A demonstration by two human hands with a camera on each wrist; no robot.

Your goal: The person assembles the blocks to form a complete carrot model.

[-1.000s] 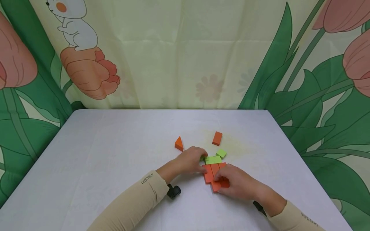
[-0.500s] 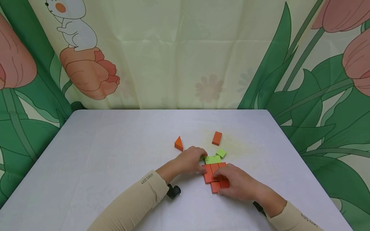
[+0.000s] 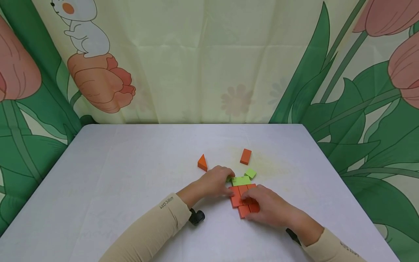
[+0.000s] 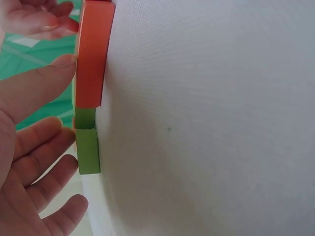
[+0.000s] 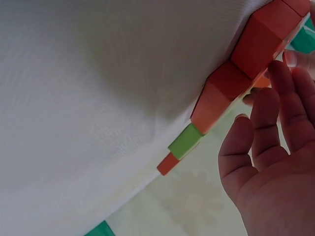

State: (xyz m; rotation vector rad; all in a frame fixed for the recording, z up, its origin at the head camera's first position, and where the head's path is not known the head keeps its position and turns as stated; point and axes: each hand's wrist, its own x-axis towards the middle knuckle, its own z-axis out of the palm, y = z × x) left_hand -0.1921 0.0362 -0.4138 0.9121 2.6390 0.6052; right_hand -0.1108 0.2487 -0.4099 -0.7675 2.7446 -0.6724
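Observation:
Several red blocks (image 3: pixel 235 198) lie flat side by side in the head view, with shorter ones along their near edge. A green block (image 3: pixel 241 181) adjoins their far edge, and a small green square block (image 3: pixel 250 173) sits at its corner. My left hand (image 3: pixel 216 181) is at the left side, its thumb touching a red block (image 4: pixel 92 54) and its fingers by another green block (image 4: pixel 88 152). From the right, my right hand (image 3: pixel 270 207) reaches over the near red blocks with fingers loosely bent. Its palm hides some blocks; fingertip contact is unclear.
Beyond the hands, an orange triangular block (image 3: pixel 202 163) and an orange-red rectangular block (image 3: pixel 246 156) lie on the white table (image 3: pixel 131 182). A printed curtain (image 3: pixel 196 72) hangs behind the table's far edge.
The nearest red block has straightened and now lines up with its right neighbour. My right fingers have shifted slightly; the left hand stays in place.

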